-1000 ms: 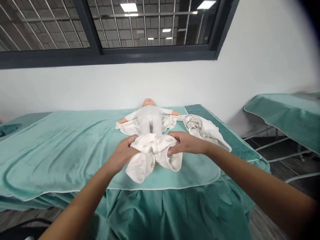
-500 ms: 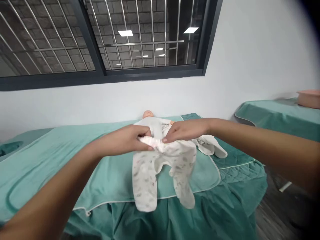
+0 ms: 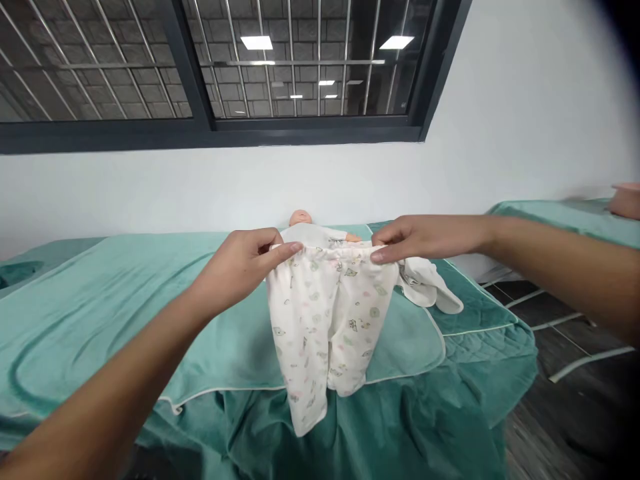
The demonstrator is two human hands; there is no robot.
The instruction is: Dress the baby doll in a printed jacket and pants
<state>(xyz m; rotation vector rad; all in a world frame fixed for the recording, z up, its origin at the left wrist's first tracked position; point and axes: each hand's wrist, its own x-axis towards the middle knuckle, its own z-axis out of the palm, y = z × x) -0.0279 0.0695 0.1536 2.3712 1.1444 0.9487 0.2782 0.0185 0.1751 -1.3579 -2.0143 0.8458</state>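
I hold up a small pair of white printed baby trousers (image 3: 325,320) by the waistband, its two legs hanging down in front of the table edge. My left hand (image 3: 245,267) pinches the waistband's left end and my right hand (image 3: 420,238) pinches its right end, stretching it flat. Behind the trousers a baby doll (image 3: 307,228) in a white top lies on its back near the wall, mostly hidden by the cloth. Another white garment (image 3: 425,283) lies crumpled to the doll's right.
The doll lies on a light green mat (image 3: 125,313) over a table with a darker teal cover (image 3: 410,427). A second teal-covered table (image 3: 565,220) stands at the right with a pink object (image 3: 625,200) on it. A white wall and a barred window lie behind.
The trousers were bunched on the mat a second ago. I lifted them and spread my hands apart, so the waistband is now stretched and the legs hang straight.
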